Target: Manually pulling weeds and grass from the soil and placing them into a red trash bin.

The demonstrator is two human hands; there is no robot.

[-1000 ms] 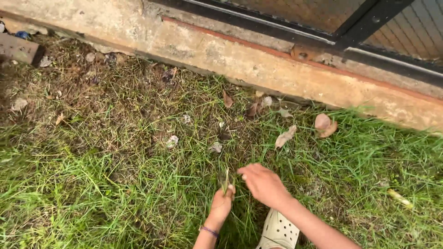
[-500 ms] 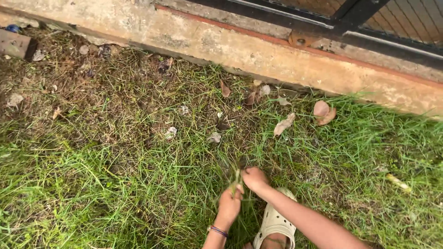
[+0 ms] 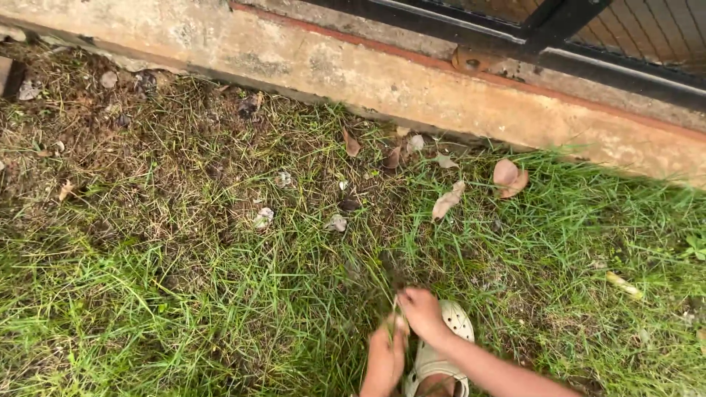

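Note:
Both hands meet low in the head view, over grass. My left hand (image 3: pixel 385 354) is closed around a thin tuft of grass blades (image 3: pixel 395 312) that stands up from its fist. My right hand (image 3: pixel 422 312) is closed too, pinching the same tuft from the right, knuckles up. The two hands touch each other. Under my right wrist lies a pale perforated clog shoe (image 3: pixel 441 351) on my foot. The grass around the hands is long and green.
A weathered concrete kerb (image 3: pixel 412 88) runs across the top, with a dark metal gate frame (image 3: pixel 559 44) behind it. Dry brown leaves (image 3: pixel 509 178) and small pale bits (image 3: pixel 262 217) lie on sparse, brownish ground by the kerb. A brick end (image 3: pixel 6 73) shows far left.
Both hands have drawn closer to me and lower in view, staying together on the grass tuft. The camera has tilted, so the kerb sits higher and the shoe shows more.

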